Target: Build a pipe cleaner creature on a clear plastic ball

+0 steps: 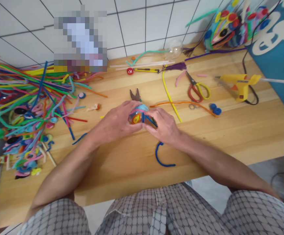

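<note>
Above the middle of the wooden table, my left hand (115, 124) is wrapped round a small clear ball (132, 114) with light blue and pink strands across its top and an orange and yellow piece on its front. My right hand (166, 125) pinches a dark blue pipe cleaner (150, 120) against the ball's right side; part of it is hidden by the fingers. Just behind the ball lie pliers (135, 94) with their jaws apart and their handles hidden. A curved blue pipe cleaner (157, 156) rests on the table below my right hand.
At left spreads a big heap of coloured pipe cleaners (41, 85). Scissors (196, 89) and a yellow glue gun (242, 83) with a cord lie at right. A yellow cutter knife (147, 70) and a clear ball (175, 49) are near the tiled wall (132, 29).
</note>
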`<state>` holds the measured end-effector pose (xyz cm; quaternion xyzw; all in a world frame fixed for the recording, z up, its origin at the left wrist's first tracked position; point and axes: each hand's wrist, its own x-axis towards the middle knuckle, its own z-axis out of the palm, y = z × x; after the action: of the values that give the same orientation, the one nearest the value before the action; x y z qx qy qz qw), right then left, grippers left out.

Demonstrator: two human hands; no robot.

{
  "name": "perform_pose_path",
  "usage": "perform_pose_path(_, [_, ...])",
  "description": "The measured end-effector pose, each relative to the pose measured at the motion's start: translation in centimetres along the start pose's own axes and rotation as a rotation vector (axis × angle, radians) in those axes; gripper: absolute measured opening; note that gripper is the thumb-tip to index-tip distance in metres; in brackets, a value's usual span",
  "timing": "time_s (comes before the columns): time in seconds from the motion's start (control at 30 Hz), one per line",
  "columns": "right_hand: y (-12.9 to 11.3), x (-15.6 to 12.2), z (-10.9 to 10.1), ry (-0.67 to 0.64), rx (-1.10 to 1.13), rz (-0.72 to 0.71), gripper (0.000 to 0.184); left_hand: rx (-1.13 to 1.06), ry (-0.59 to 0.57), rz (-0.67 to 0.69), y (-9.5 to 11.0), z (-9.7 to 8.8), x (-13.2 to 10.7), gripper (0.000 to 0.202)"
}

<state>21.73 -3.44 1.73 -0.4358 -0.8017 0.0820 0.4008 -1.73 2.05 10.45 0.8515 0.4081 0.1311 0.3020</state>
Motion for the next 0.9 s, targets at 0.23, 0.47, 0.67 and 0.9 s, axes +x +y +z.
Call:
perform_pose_path(0.23, [0.2,-0.1,0.0,0.023,0.028,-0.014,0.03,0.125,-0.018,0.085,-0.7,0.4,-0.3,0.057])
perform_pose_path(0.47, [0.2,-0.2,-0.3,-0.004,0.043,-0.003,0.026,0.15,-0.004,0.053,-0.6,0.9,-0.1,0.054])
perform_pose_path(0.67, [0.2,-0.3,-0.5,0.013,0.048,-0.013,0.024,0.14,0.022,0.05,-0.6,1.0,-0.2,0.056])
perform_pose_path(0.9, [0.1,-0.2,-0.4,0.015,0.075,0.005,0.023,0.146,-0.005,0.054,-0.6,1.1,-0.2,0.061])
